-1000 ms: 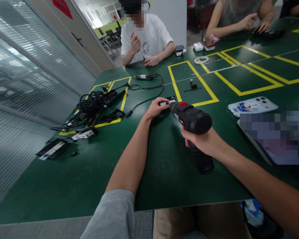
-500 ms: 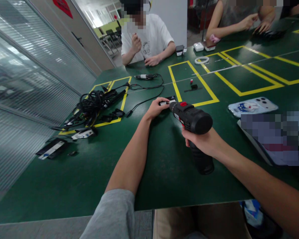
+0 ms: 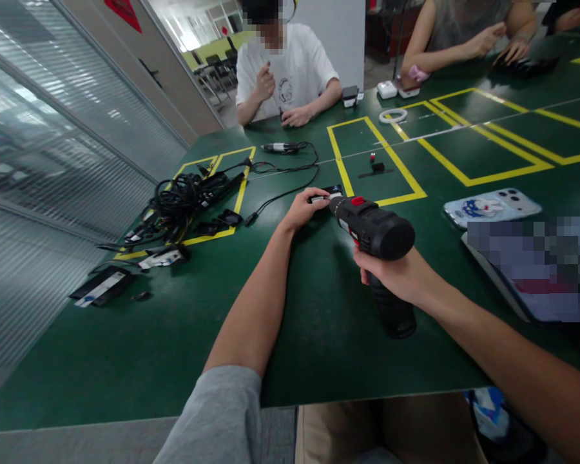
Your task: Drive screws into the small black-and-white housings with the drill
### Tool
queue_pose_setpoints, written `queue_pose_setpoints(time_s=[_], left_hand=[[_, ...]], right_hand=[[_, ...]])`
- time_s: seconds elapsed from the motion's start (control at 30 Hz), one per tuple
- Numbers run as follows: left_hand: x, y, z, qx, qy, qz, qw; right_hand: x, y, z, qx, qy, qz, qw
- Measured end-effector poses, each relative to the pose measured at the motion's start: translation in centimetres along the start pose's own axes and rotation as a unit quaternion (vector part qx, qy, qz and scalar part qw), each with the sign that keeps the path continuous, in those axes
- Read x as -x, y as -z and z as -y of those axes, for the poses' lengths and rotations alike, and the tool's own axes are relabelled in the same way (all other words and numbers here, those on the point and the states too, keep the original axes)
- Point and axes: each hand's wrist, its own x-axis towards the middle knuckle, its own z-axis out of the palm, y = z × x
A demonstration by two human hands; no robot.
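Note:
My right hand [image 3: 391, 270] is wrapped round the grip of a black cordless drill [image 3: 379, 232] with red parts. The drill's front end points left and away, close to the fingertips of my left hand [image 3: 307, 209]. Those fingers are closed on a small black object [image 3: 336, 191] with a light label, lying on the green table [image 3: 222, 348]. The drill's tip and the contact point are partly hidden by the fingers and the chuck.
Left are tangled black cables [image 3: 181, 200] and a black pouch [image 3: 104, 285]. A pen-like tool [image 3: 280, 148] with a cord lies ahead. To the right is a phone [image 3: 493, 206]. A person in a white shirt [image 3: 290, 71] sits opposite; others sit at the back right.

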Motion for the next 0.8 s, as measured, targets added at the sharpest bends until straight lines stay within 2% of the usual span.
queue_pose_setpoints(time_s=[0.27,0.8], left_hand=[[0.03,-0.05,-0.11,0.021,0.013,-0.003,1.0],[-0.16,-0.01,0.28,0.004,-0.008,-0.009,1.0]], right_hand=[[0.02,-0.13,-0.1,0.002,0.001,-0.004,1.0],[-0.17,-0.11,-0.54,0.013,-0.003,-0.007,1.0]])
